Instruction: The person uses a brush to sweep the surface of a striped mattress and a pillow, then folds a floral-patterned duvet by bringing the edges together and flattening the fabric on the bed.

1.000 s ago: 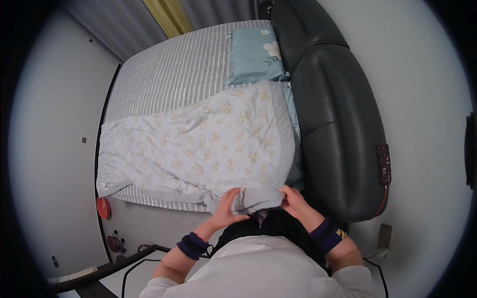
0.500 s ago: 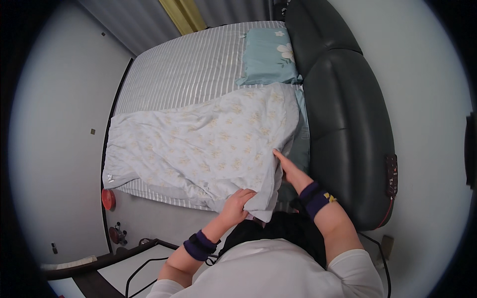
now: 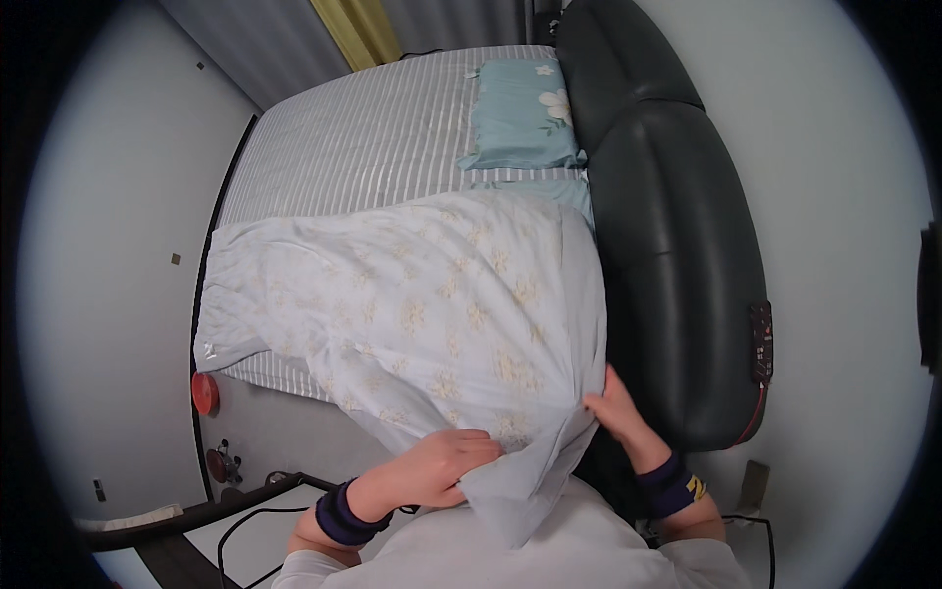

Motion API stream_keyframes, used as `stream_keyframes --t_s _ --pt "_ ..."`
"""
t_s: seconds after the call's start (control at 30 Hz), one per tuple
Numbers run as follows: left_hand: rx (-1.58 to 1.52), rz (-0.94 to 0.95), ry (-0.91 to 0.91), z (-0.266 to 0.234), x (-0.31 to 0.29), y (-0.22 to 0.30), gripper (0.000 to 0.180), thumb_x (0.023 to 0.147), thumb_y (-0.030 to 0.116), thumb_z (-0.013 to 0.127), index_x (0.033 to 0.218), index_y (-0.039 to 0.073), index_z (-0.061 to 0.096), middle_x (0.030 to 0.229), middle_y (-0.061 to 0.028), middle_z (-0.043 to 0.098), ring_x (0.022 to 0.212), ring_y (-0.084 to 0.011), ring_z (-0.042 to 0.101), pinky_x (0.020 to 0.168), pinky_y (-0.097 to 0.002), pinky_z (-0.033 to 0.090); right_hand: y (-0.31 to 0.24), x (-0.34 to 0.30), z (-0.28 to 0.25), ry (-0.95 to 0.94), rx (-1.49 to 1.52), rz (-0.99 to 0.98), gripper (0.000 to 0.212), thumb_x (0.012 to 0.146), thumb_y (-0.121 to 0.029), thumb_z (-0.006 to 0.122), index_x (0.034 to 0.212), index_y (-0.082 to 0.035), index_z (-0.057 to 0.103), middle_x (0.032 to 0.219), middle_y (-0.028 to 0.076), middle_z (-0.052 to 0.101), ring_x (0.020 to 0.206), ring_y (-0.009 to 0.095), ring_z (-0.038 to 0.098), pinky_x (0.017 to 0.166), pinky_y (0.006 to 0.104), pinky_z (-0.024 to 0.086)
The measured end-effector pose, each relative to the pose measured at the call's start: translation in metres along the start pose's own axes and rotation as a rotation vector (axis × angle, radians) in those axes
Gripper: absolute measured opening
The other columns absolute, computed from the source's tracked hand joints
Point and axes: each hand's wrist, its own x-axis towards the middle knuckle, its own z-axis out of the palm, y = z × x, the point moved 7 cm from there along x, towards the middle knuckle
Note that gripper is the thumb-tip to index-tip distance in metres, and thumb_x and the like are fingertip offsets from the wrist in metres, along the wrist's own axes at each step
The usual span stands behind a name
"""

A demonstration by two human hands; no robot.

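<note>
A pale quilt (image 3: 422, 285) with small yellowish flower prints and a plain grey-white border covers the near half of the bed. My left hand (image 3: 437, 468) is closed on its near edge, fingers folded over the cloth, and a loose corner hangs beside it against my white shirt. Farther right, my right hand (image 3: 616, 407) grips the border near the headboard, thumb on top, other fingers partly hidden. Between both hands the cloth is lifted and stretched toward my body. A blue-green pillow (image 3: 520, 113) with white flowers lies on the far side; another blue-green pillow (image 3: 559, 191) shows partly from beneath the quilt.
A dark padded headboard (image 3: 677, 236) runs along the right, with a dark patterned pouch-like item (image 3: 761, 342) at its near end. A striped sheet (image 3: 343, 137) covers the mattress. At left, a red basin (image 3: 204, 393) stands on the floor. Grey and yellow curtains (image 3: 358, 29) hang behind.
Both hands have drawn the quilt's near edge toward my body, lifting it. My right hand has come nearer and right. The quilt has shifted, uncovering more of the pillow beneath it.
</note>
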Motion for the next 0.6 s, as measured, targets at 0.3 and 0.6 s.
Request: stream_keyframes --t_s 0.3,0.6 --pt "0.029 -0.307 -0.048 0.047 0.005 -0.089 0.033 0.07 0.001 0.054 0.102 0.002 0.057 0.091 -0.0201 0.06 0.088 -0.0389 0.055 0.075 -0.0419 0.045 0.064 -0.007 -0.011 0.024 -0.51 0.119 0.083 0.067 -0.007 0.065 0.139 -0.007 0.022 0.127 0.022 0.046 0.116 0.036 0.046 0.097 0.038 0.038" --pt "0.101 -0.387 -0.027 0.027 0.01 -0.138 0.033 0.072 0.002 0.056 0.105 0.002 0.057 0.093 -0.0187 0.06 0.088 -0.0372 0.056 0.077 -0.0394 0.045 -0.063 -0.012 0.08 -0.378 -0.346 -0.526 0.069 0.059 -0.002 0.071 0.123 -0.009 0.049 0.119 0.013 0.054 0.109 0.033 0.051 0.092 0.0377 0.042"
